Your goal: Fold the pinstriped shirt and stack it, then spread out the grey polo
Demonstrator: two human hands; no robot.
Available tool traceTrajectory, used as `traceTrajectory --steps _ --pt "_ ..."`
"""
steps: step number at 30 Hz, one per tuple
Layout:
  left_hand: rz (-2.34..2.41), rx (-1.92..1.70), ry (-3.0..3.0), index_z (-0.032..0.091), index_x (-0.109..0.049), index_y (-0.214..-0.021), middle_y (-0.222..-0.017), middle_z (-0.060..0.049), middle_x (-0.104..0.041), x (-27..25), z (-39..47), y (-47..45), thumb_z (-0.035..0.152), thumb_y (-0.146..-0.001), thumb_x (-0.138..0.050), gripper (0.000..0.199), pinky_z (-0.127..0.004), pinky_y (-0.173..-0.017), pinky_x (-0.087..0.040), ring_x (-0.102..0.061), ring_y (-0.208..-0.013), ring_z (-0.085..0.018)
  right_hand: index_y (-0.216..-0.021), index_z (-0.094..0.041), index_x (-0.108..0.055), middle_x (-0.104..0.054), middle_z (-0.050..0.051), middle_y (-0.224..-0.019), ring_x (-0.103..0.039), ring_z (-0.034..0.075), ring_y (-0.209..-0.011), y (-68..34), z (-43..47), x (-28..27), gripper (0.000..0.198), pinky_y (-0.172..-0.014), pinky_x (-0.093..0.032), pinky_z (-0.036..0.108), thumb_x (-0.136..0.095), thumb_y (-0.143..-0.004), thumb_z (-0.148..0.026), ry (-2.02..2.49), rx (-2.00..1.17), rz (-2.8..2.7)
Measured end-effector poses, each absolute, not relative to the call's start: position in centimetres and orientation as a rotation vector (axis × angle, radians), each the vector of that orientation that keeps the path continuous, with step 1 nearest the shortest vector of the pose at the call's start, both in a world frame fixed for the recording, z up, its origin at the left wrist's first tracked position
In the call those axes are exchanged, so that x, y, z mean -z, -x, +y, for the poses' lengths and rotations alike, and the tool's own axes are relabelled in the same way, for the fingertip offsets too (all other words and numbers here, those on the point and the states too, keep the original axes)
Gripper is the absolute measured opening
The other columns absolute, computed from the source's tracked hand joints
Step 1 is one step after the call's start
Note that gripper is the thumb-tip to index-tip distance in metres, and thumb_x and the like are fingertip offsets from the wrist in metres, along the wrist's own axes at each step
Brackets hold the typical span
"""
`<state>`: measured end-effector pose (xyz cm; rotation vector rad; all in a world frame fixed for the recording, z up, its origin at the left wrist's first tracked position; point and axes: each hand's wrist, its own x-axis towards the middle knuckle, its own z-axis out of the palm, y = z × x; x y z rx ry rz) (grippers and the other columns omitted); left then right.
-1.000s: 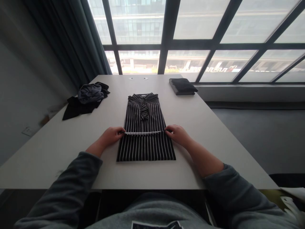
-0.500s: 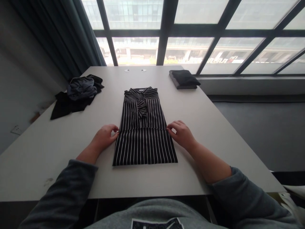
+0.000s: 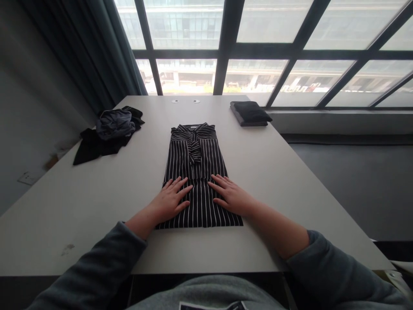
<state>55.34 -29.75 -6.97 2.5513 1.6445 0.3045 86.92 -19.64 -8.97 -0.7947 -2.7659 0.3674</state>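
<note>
A black shirt with white stripes (image 3: 200, 202) lies folded into a long rectangle, its collar pointing away from me and a striped tie piece hanging down its front. A crosswise fold edge runs over its middle. My left hand (image 3: 169, 200) rests flat on the left part of the shirt near that edge, fingers spread. On the right part, my right hand (image 3: 230, 196) lies the same way, open with the palm down. Striped cloth shows between the two hands; the cloth under the palms is hidden.
The white table (image 3: 277, 189) carries a crumpled heap of dark clothes (image 3: 116, 125) at the back left. At the back right sits a small stack of folded dark clothes (image 3: 251, 113). Behind the table are windows (image 3: 187, 26) and a dark curtain (image 3: 87, 47).
Both hands have let go of the shirt's side edges and moved inward onto its top, fingers now spread flat. The view has tilted slightly up.
</note>
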Motion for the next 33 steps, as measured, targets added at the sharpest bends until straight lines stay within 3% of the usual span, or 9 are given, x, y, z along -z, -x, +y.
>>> traceTrajectory --steps 5,7,10,13,16,20,28,33 --pt "1.634 -0.261 -2.58 0.028 -0.047 -0.164 -0.174 -0.013 -0.037 6.2 -29.9 -55.4 0.049 -0.109 -0.052 0.059 -0.063 -0.131 -0.027 -0.03 -0.162 -0.036 -0.162 -0.021 -0.051 -0.036 0.016 -0.173 -0.028 0.038 -0.163 -86.9 -20.2 7.4 0.063 -0.13 -0.032 0.061 -0.063 -0.105 -0.044 0.734 -0.305 -2.759" --pt "1.593 -0.322 -2.619 0.026 -0.052 -0.159 -0.171 -0.014 -0.042 5.0 -30.7 -55.8 0.043 -0.106 -0.059 0.056 -0.062 -0.13 -0.03 -0.035 -0.16 -0.036 -0.151 -0.021 -0.062 -0.048 0.016 -0.166 -0.037 0.038 -0.158 -87.2 -21.3 5.9 0.05 -0.127 -0.036 0.061 -0.064 -0.104 -0.037 0.613 -0.254 -2.74" --pt "1.449 -0.435 -2.66 0.028 -0.066 -0.142 -0.154 -0.012 -0.059 3.1 -33.1 -56.3 0.036 -0.098 -0.073 0.045 -0.054 -0.122 -0.043 -0.053 -0.144 -0.032 -0.124 -0.022 -0.074 -0.071 0.014 -0.131 -0.061 0.032 -0.127 -88.3 -24.1 4.2 0.028 -0.11 -0.05 0.052 -0.066 -0.103 -0.038 0.451 -0.264 -2.749" --pt "1.381 -0.424 -2.621 0.027 -0.074 -0.119 -0.131 -0.009 -0.069 2.5 -36.3 -56.0 0.033 -0.088 -0.083 0.033 -0.045 -0.107 -0.053 -0.065 -0.121 -0.028 -0.108 -0.022 -0.074 -0.073 0.01 -0.106 -0.064 0.025 -0.099 -90.0 -27.0 4.4 0.024 -0.094 -0.054 0.043 -0.07 -0.1 -0.044 0.424 -0.329 -2.778" --pt "1.457 -0.409 -2.586 0.027 -0.075 -0.115 -0.124 -0.008 -0.071 3.5 -38.8 -54.8 0.027 -0.09 -0.079 0.025 -0.042 -0.102 -0.054 -0.068 -0.113 -0.026 -0.113 -0.022 -0.074 -0.072 0.011 -0.109 -0.065 0.024 -0.1 -91.6 -28.8 6.1 0.018 -0.095 -0.053 0.042 -0.064 -0.102 -0.032 0.519 -0.324 -2.696" --pt "1.634 -0.517 -2.576 0.027 -0.076 -0.119 -0.124 -0.009 -0.072 5.3 -40.2 -53.4 0.025 -0.099 -0.066 0.021 -0.042 -0.101 -0.055 -0.068 -0.113 -0.025 -0.119 -0.023 -0.076 -0.073 0.01 -0.113 -0.067 0.023 -0.104 -92.5 -29.2 7.8 0.026 -0.098 -0.055 0.041 -0.055 -0.105 -0.016 0.624 -0.3 -2.586" --pt "1.701 -0.593 -2.579 0.022 -0.076 -0.104 -0.103 -0.007 -0.074 5.2 -40.5 -54.6 0.019 -0.103 -0.053 0.023 -0.033 -0.085 -0.056 -0.068 -0.093 -0.021 -0.11 -0.021 -0.078 -0.073 0.009 -0.103 -0.069 0.022 -0.095 -92.1 -29.4 7.5 0.025 -0.091 -0.058 0.037 -0.056 -0.103 -0.012 0.686 -0.274 -2.656" --pt "1.515 -0.462 -2.462 0.023 -0.075 -0.1 -0.103 -0.006 -0.072 4.3 -43.0 -54.7 0.018 -0.101 -0.057 0.019 -0.029 -0.084 -0.055 -0.067 -0.091 -0.018 -0.104 -0.023 -0.079 -0.074 0.007 -0.102 -0.069 0.021 -0.094 -93.4 -32.1 5.5 0.023 -0.091 -0.058 0.036 -0.059 -0.101 -0.011 0.669 -0.481 -2.77"
